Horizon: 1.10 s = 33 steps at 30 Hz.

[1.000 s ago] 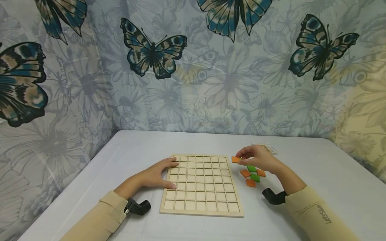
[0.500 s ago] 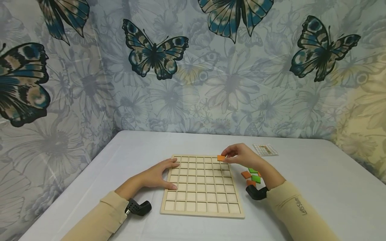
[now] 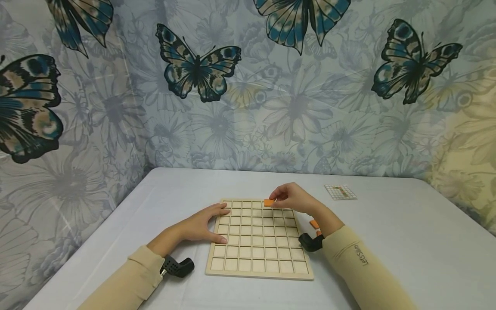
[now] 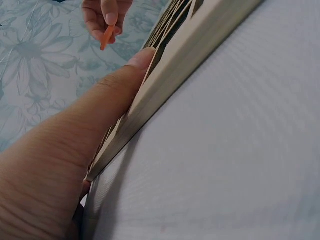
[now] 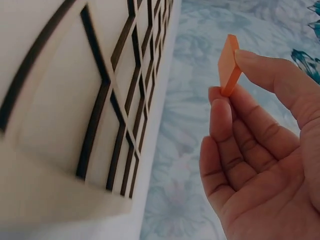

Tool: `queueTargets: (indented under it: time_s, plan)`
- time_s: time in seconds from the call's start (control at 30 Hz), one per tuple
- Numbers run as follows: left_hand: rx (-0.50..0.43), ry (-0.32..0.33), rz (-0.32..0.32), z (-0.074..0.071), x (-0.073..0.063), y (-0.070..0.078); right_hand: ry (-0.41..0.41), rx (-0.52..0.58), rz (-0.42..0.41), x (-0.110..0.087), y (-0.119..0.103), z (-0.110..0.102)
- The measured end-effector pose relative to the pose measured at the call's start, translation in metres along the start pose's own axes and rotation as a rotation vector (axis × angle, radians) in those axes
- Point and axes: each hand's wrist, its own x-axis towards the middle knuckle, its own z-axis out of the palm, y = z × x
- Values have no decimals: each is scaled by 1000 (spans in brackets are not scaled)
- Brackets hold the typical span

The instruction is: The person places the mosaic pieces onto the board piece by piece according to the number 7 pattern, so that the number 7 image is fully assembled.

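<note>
A wooden grid board (image 3: 257, 241) with square recesses lies on the white table. My left hand (image 3: 203, 223) rests on its left edge, thumb and fingers spread apart; in the left wrist view the thumb (image 4: 115, 82) lies over the rim. Between thumb and fingers my right hand (image 3: 296, 199) pinches an orange square tile (image 5: 229, 65). That tile is above the far row of the board, right of its middle. The right wrist view shows the tile held clear of the board, its other fingers loosely bent.
Orange tiles (image 3: 314, 224) lie right of the board, partly hidden behind the right forearm. A small card with a printed grid (image 3: 340, 192) lies at the table's back right. Butterfly-patterned cloth (image 3: 248, 129) hangs behind the table.
My right hand has carried the orange tile leftward, from beside the board to over its far row. The left hand has stayed on the board's left edge.
</note>
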Motion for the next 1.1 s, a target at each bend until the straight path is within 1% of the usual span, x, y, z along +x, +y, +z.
queueTargets:
  time_s: [0.1,0.33,0.57,0.73,1.0,1.1]
  plan:
    - [8,2,-2,1,0,0,-10,-5,0,7,-2,7]
    - [26,10,11,2,2,-2,-61,-47,-35,21,-9,19]
    - [32,13,-5,1,1,-2,-71,-68,-8,32,-15,30]
    - [20,2,4,1,3,-3,-96,-96,13,36,-15,35]
    - [13,10,0,0,1,-4,-121,-169,-5,42,-22,40]
    - [17,9,2,0,1,-4,-120,-197,4,44,-24,42]
